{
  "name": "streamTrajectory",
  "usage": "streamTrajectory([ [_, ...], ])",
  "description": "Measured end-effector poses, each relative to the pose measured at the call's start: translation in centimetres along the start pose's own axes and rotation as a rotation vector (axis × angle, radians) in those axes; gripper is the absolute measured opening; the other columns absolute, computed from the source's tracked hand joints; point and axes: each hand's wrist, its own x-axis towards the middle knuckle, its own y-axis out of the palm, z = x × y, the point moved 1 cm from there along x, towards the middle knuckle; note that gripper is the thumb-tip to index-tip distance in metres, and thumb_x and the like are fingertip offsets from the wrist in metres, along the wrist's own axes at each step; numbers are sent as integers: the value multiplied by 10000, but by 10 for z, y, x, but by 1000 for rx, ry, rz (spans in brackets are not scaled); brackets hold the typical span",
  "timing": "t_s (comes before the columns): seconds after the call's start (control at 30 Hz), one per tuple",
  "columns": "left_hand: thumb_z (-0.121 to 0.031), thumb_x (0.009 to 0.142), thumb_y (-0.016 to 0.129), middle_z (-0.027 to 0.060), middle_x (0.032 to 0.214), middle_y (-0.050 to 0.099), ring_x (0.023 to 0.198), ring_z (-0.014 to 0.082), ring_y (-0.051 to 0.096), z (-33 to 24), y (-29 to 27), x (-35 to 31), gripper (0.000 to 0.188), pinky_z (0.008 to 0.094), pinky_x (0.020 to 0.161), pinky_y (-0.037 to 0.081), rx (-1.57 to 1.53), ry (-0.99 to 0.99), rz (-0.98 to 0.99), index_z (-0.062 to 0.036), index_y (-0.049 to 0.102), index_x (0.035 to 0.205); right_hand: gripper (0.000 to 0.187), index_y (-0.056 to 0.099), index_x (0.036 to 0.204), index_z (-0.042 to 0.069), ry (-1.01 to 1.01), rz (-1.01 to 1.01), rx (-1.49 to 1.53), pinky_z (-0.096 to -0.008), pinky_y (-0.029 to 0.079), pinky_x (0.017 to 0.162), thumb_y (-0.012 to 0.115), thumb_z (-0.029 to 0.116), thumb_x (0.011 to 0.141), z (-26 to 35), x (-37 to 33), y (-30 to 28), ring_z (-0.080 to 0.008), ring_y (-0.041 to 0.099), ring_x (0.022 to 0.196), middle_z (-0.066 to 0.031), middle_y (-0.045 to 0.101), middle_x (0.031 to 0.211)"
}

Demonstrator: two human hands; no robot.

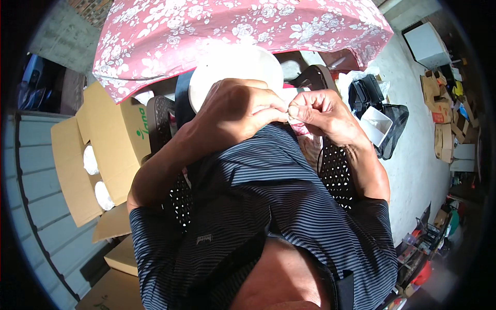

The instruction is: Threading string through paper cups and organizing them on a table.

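Observation:
My left hand (232, 108) and my right hand (330, 114) meet in front of my chest, fingertips nearly touching. Thumb and fingers of each are pinched together. Whatever lies between them is too small and too brightly lit to make out. Behind my left hand is a large round white thing (258, 64), washed out by strong light; whether it is a plate, a lid or a tub I cannot tell. Just below my right hand, a red-and-white patterned piece (309, 142) shows beside my striped shirt, partly hidden by the hand.
A table with a pink floral cloth (248, 23) stands ahead. On the left is an open cardboard box (111, 150) with white round things inside. To the right, a black bag (395, 129) and a white container (375, 125) rest on the floor. Boxes and clutter line the far right.

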Motion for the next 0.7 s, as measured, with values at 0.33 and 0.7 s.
streamTrajectory([
  [0.33, -65, 793, 825, 112, 923, 743, 802, 283, 731, -16, -2, 2, 95, 382, 701, 577, 184, 139, -222, -47, 773, 871, 223, 729, 952, 19, -122, 47, -50, -203, 269, 525, 688, 223, 1033, 9, -10, 1, -11, 404, 591, 75, 576, 721],
  [0.7, 54, 781, 768, 133, 904, 772, 828, 287, 775, -11, -5, -9, 172, 369, 701, 616, 62, 98, -188, -8, 755, 941, 443, 626, 812, -15, -508, -69, 93, -261, 291, 455, 810, 383, 872, 45, -43, -21, -83, 450, 502, -54, 588, 668],
])
